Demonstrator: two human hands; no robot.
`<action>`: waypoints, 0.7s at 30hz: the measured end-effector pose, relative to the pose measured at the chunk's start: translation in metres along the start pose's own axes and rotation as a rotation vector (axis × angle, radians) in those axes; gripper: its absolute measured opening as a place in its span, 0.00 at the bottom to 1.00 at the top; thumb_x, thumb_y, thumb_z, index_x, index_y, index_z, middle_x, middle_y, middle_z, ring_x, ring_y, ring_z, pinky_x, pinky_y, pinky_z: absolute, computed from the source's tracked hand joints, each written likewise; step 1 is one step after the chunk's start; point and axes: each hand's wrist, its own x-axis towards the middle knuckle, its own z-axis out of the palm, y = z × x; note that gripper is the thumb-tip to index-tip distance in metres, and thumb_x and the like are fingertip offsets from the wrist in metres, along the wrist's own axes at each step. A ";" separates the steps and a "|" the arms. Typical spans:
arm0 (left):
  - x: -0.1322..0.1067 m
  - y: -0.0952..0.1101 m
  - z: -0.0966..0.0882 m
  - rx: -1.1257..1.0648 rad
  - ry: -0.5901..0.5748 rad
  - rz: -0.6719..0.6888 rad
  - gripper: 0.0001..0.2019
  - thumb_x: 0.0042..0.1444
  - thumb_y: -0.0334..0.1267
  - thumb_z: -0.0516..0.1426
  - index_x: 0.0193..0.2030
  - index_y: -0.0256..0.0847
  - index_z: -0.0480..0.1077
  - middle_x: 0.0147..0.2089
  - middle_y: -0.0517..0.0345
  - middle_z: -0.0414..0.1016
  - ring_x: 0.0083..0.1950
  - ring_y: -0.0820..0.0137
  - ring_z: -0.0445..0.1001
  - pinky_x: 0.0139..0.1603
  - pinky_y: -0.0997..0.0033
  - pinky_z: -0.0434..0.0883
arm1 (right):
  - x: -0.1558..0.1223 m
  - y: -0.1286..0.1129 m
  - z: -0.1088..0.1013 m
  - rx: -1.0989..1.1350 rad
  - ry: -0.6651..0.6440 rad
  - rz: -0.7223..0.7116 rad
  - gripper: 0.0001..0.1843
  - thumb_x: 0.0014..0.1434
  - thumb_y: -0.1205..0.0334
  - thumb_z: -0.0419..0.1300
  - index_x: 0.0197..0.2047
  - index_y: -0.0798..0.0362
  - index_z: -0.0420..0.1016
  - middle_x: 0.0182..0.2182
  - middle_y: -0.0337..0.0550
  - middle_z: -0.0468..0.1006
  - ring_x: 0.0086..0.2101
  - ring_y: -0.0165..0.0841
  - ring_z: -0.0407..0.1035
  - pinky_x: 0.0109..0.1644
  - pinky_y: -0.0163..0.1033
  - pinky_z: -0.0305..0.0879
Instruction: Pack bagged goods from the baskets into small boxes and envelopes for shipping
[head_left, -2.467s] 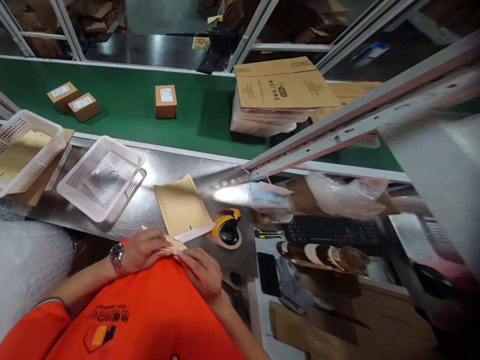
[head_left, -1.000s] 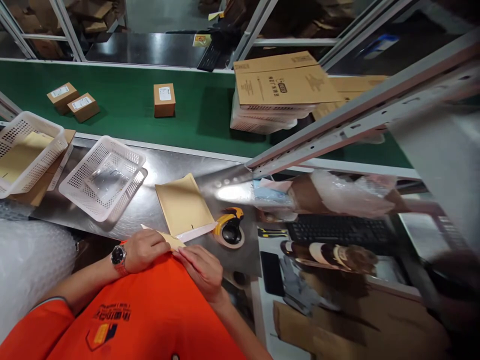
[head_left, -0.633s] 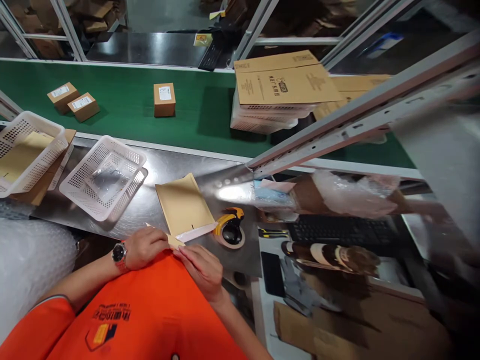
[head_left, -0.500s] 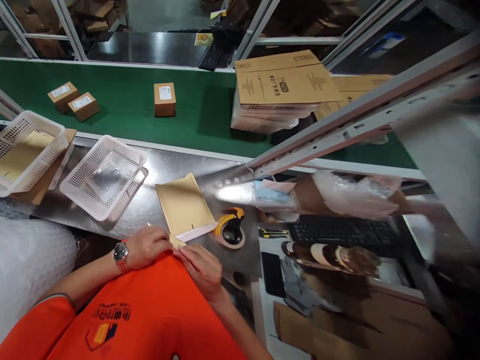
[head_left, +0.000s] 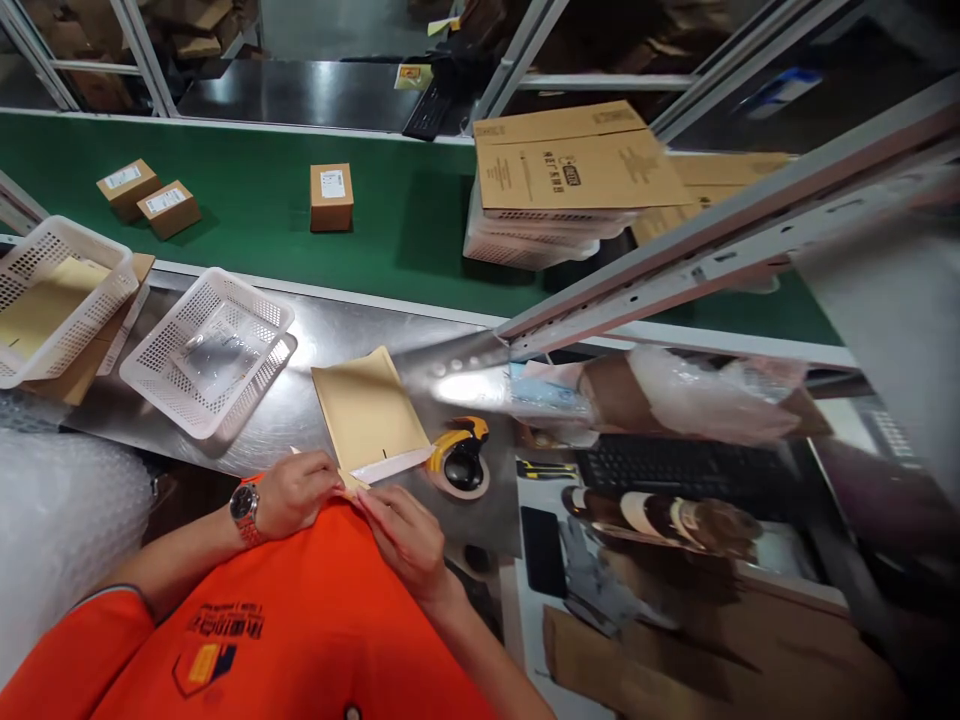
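Note:
Close against my orange shirt, my left hand (head_left: 296, 492) and my right hand (head_left: 405, 535) pinch the edge of a tan envelope (head_left: 351, 484). Only a narrow strip of it shows; my hands and the shirt hide the rest. Just beyond my fingers, a tan padded envelope (head_left: 369, 405) lies flat on the metal bench, its white flap strip toward me. A tape dispenser (head_left: 459, 455), yellow and black, rests to the right of that envelope.
A white basket (head_left: 142, 375) holding clear plastic bags stands on the bench (head_left: 315, 320); another basket (head_left: 112, 300) is farther left. Small boxes (head_left: 331, 200) sit on the green conveyor (head_left: 405, 190). Bubble wrap (head_left: 67, 540) is at left. Rightward are a phone (head_left: 544, 550), bottle (head_left: 645, 512) and keyboard (head_left: 675, 465).
My hands keep their pinch at nearly the same place, with only slight finger movement. The view has shifted very slightly.

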 end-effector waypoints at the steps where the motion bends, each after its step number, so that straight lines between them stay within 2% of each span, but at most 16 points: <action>1: 0.000 0.000 0.000 0.004 0.010 0.006 0.13 0.73 0.30 0.51 0.42 0.39 0.76 0.38 0.53 0.79 0.37 0.70 0.76 0.36 0.74 0.74 | 0.000 0.000 0.000 -0.002 0.007 0.001 0.28 0.67 0.78 0.61 0.65 0.45 0.79 0.40 0.45 0.87 0.38 0.35 0.82 0.42 0.40 0.82; 5: 0.000 -0.001 0.000 0.036 0.032 0.035 0.12 0.72 0.29 0.51 0.41 0.39 0.76 0.38 0.53 0.79 0.36 0.70 0.77 0.36 0.74 0.74 | 0.001 0.000 0.000 0.011 0.009 0.006 0.27 0.67 0.78 0.61 0.63 0.44 0.80 0.41 0.45 0.87 0.38 0.35 0.82 0.42 0.40 0.81; 11: -0.003 -0.004 0.001 0.009 -0.012 0.038 0.12 0.68 0.27 0.51 0.45 0.39 0.77 0.40 0.50 0.79 0.39 0.68 0.78 0.39 0.72 0.77 | 0.001 0.001 -0.001 0.019 -0.038 0.020 0.27 0.68 0.76 0.60 0.65 0.43 0.79 0.37 0.42 0.86 0.34 0.34 0.79 0.37 0.38 0.78; 21: -0.004 -0.005 0.002 -0.075 0.038 0.033 0.12 0.70 0.27 0.51 0.44 0.38 0.76 0.38 0.52 0.80 0.36 0.69 0.77 0.36 0.73 0.75 | 0.007 0.000 -0.003 0.023 -0.109 0.038 0.20 0.70 0.74 0.59 0.59 0.47 0.81 0.33 0.41 0.81 0.31 0.32 0.76 0.34 0.36 0.74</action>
